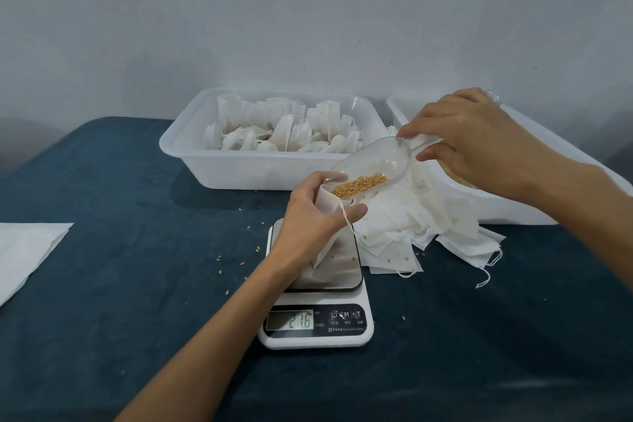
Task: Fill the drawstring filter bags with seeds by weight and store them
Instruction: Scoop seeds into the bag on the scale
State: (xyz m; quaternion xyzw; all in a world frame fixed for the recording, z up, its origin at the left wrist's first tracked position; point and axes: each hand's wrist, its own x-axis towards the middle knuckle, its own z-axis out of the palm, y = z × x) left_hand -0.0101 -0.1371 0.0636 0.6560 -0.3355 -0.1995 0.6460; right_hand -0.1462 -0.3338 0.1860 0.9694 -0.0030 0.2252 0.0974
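My left hand [317, 207] grips the mouth of a white drawstring filter bag [325, 252] that stands on the kitchen scale [317, 319]. The display reads 21.6. My right hand [469, 134] holds a clear plastic scoop [373, 166] by its handle, tilted down toward the bag's opening. Golden seeds [358, 185] lie at the scoop's lip, right over the bag. A loose pile of empty filter bags [421, 226] lies to the right of the scale.
A white tub [239, 164] at the back holds several filled bags. A second white tub [513, 205] at the right holds seeds, mostly hidden by my right arm. Stray seeds [236, 259] dot the dark blue cloth. A white sheet [24, 250] lies at the left edge.
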